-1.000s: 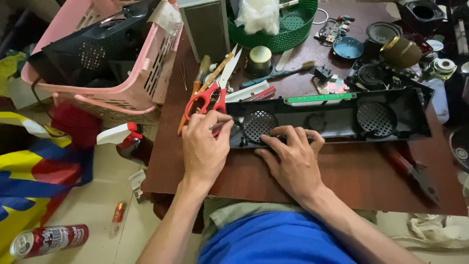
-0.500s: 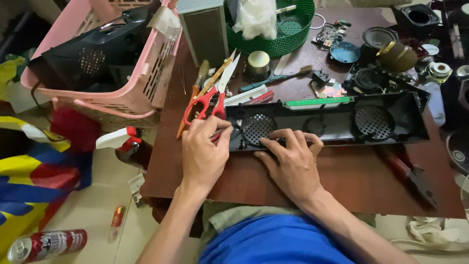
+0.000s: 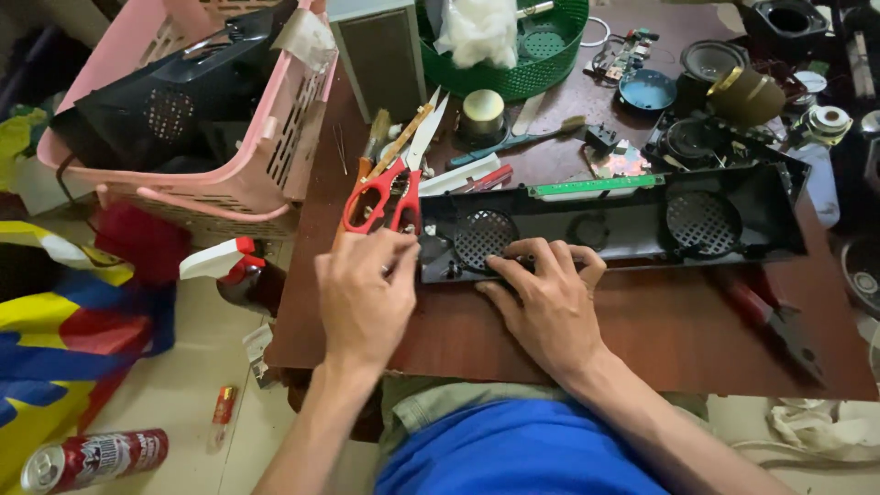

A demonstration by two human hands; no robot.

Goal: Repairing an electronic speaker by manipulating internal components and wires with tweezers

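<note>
1. A long black speaker housing (image 3: pixel 605 225) is laid open-side up across the worktop (image 3: pixel 642 339), near its front edge.
2. Its round grilles are seen bare; no drivers are fitted.
3. The left hand (image 3: pixel 365 295) is curled at the housing's left end; whether its grip holds anything cannot be told.
4. The right hand (image 3: pixel 548 302) is spread flat, fingers pressed on the housing's near rim, nothing held.
5. Loose speaker parts (image 3: pixel 697 142) are left unmounted behind.

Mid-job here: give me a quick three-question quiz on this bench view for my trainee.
1. True or false: the right hand rests on the long black speaker housing.
2. What lies just beyond the left hand? A) red-handled scissors B) a hammer C) a glue bottle
3. Which container on the table holds the white fluff: the pink basket or the green basket?

Key: 1 true. 2 A. 3 the green basket.
</note>
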